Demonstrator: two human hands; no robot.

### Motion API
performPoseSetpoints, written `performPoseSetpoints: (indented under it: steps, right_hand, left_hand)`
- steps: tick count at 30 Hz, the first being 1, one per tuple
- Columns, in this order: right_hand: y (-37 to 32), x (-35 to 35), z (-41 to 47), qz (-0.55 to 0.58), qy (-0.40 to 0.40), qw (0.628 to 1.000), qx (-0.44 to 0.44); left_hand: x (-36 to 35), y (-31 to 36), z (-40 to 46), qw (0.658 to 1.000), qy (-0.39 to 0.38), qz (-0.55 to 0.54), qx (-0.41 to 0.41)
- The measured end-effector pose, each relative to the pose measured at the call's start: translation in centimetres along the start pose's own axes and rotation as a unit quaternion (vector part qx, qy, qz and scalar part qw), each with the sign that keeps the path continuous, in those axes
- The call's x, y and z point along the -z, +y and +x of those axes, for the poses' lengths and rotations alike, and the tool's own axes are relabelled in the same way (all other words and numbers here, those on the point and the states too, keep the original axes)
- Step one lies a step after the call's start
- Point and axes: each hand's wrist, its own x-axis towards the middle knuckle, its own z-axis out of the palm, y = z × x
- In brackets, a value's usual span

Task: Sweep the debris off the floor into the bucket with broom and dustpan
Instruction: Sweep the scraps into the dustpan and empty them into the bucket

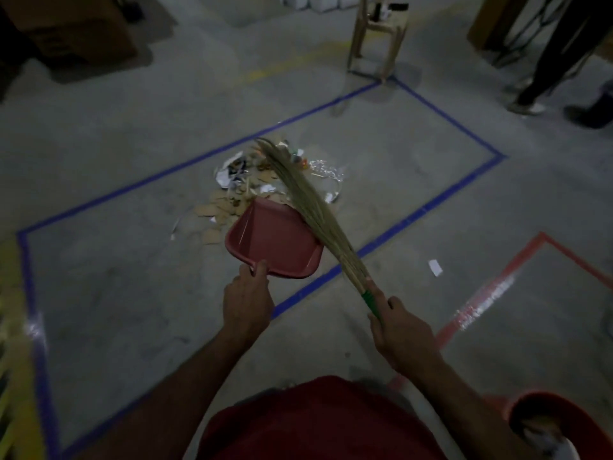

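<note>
At the far left, a strip of blue tape [33, 327] marks the near side of a floor rectangle, with bare concrete floor [116, 293] inside it and room to move. Further right, the debris [238, 190] lies heaped in the middle of that rectangle: cardboard chips, torn paper and a bit of foil, none of it yet in the pan as far as I can see. The left hand [247, 302] curls round the handle of the red dustpan [273, 240], whose open lip sits at the near edge of the heap. The pan looks empty, so I judge the sweeping is at an early stage and most of it remains.

The broom [308, 207] slants across the pan's right side, its bristle tips resting on the far part of the pile. The right hand [401, 336] grips its green handle. 1 stray white scrap [435, 267] lies outside the blue line, well apart from the heap, and will need its own pass. Beyond it, red tape [497, 287] outlines a 2nd zone. The red bucket [544, 423] stands at the bottom right, close beside the person, with something already inside it.

A stool [374, 38] and someone's legs [550, 58] stand beyond the far corner, clear of the work.
</note>
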Motion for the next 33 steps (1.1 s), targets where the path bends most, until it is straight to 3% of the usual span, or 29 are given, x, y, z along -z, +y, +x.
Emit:
performPoseSetpoints:
  steps: [8, 15, 26, 33]
  right_hand:
    - [-1.6, 0.0, 12.2, -0.002, -0.027, 0.999, 0.045]
    - [-0.1, 0.1, 26.2, -0.001, -0.059, 0.995, 0.083]
    - [3.6, 2.2, 44.1, -0.002, -0.194, 0.977, 0.093]
    - [7.3, -5.7, 48.1, -0.077, -0.345, 0.934, 0.055]
  left_hand:
    - [-0.8, -4.5, 5.5, 0.995, 0.013, 0.019, 0.099]
    - [-2.3, -4.2, 16.7, 0.99, -0.001, 0.033, 0.135]
    - [-2.4, -1.8, 31.0, 0.985, -0.026, 0.048, 0.166]
    - [-8.4, -6.0, 34.0, 0.979, -0.095, 0.029, 0.18]
